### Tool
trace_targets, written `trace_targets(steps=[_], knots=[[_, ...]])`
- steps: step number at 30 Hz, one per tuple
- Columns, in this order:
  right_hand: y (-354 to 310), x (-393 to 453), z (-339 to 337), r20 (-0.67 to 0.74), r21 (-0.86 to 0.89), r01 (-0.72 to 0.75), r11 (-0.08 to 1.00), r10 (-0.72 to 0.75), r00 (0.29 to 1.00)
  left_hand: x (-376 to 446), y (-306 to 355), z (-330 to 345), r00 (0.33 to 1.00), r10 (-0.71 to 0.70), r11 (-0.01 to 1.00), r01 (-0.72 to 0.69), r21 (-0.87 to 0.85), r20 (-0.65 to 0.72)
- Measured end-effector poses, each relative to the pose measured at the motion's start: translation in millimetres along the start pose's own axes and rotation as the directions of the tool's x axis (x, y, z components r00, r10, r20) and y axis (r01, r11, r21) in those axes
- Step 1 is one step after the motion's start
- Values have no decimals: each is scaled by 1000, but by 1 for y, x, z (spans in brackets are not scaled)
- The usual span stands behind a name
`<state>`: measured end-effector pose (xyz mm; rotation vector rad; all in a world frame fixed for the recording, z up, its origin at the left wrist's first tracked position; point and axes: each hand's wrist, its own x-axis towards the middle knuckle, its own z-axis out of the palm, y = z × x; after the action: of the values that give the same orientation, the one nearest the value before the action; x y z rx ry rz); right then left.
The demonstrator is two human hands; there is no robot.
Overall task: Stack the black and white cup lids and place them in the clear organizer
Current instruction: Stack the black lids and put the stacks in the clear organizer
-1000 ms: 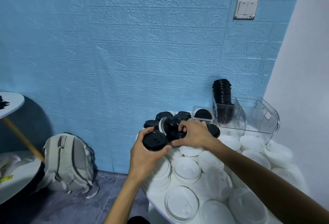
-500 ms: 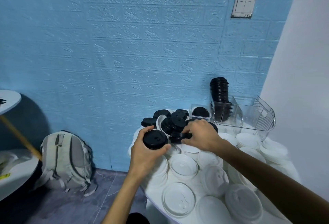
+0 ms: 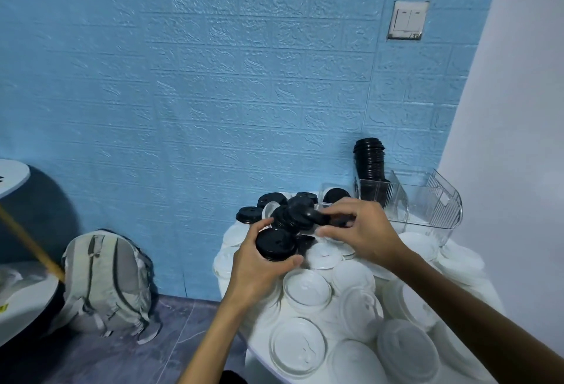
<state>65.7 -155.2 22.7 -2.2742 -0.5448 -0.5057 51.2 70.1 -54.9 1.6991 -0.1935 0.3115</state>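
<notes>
left hand (image 3: 259,264): fingers and thumb curled round a short black stack (image 3: 275,244), held just in front of the black pile; reads as the collecting stack, kept close so each new lid drops straight on.
right hand (image 3: 360,231): fingertips pinch a black lid (image 3: 317,217) at its rim, lifted just off the pile top; probably the next one for the stack.
black pile (image 3: 290,211): loose black lids heaped at the table's far-left edge, some tilted; they overlap, so picking one may drag its neighbours.
organizer (image 3: 427,203): clear, right of the pile, against the wall; a tall black column (image 3: 369,162) already stands in its left slot, the rest looks unfilled.
white lids (image 3: 306,287): spread flat over the table nearer than the pile, none stacked yet.
table (image 3: 253,362): white, almost all covered.
in the way: right forearm crosses over the white lids; nothing blocks the route from pile to organizer.
around: backpack (image 3: 106,280) on the floor left of the table; wall switch (image 3: 408,19) above the organizer.
</notes>
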Motion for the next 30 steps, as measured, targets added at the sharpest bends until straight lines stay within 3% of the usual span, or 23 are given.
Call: trace_targets(steps=[2, 4, 8, 12, 17, 20, 25, 27, 30], knots=[[-9, -7, 7, 87, -28, 137, 990, -134, 987, -2, 5, 7, 1000, 16, 999, -15, -39, 23], [-14, -11, 13, 195, -2, 163, 987, -159, 968, -4, 9, 12, 999, 33, 996, -30, -84, 43], [-15, -13, 18, 325, 239, 2, 971, -82, 942, -5, 9, 14, 999, 40, 989, -35, -146, 37], [-17, -12, 29, 284, 312, -113, 943, 21, 959, -6, 12, 18, 997, 41, 984, -30, -177, 58], [-22, -7, 28, 393, 527, -384, 758, 183, 901, -7, 18, 16, 996, 56, 976, -41, -215, 67], [-23, -5, 25, 428, 508, -421, 751, 205, 880, -8, 20, 15, 995, 71, 973, -52, -224, 76], [-24, 6, 29, 408, 548, -428, 719, 218, 887, -7, 16, 12, 1000, 20, 986, -23, -167, -24], [-10, 17, 33, 305, 424, -387, 819, 273, 912, -4, 13, 6, 998, 15, 992, -22, -121, -59], [15, 31, 40, 241, -22, -251, 968, 249, 938, 2, 8, -3, 997, 1, 995, -9, -102, -84]])
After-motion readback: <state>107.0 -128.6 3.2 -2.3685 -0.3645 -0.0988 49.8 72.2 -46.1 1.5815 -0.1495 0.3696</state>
